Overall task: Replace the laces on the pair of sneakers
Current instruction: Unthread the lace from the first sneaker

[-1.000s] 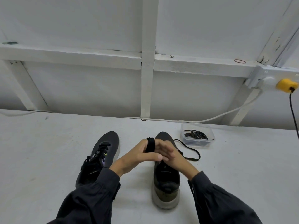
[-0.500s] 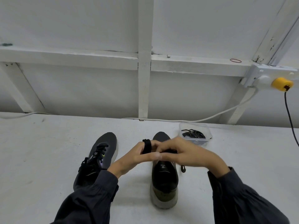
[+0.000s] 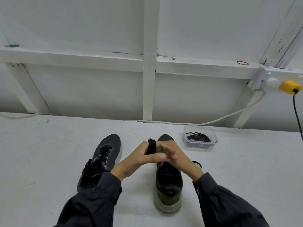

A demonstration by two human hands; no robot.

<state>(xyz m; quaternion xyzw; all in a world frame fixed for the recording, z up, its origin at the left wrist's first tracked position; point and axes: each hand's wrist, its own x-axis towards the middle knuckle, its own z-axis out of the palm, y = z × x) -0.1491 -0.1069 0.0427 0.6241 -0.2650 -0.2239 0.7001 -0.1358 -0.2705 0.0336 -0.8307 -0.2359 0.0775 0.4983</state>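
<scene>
A: What lies at 9 o'clock of the hands?
B: Laced sneaker [image 3: 101,163], on desk [image 3: 49,161]. Centre: left hand [image 3: 139,158], fingers wound with black lace [image 3: 151,146], over second sneaker [image 3: 168,185].
A: At 3 o'clock?
B: Right hand [image 3: 177,158], touching the left; blurred, grip indiscernible.

Matt knit sneakers [image 3: 168,177], clear plastic tub [image 3: 199,138], painted white wood [image 3: 150,87]

black lace [image 3: 151,149], yellow plug [image 3: 290,85] — grey sleeves [image 3: 229,203]
</scene>
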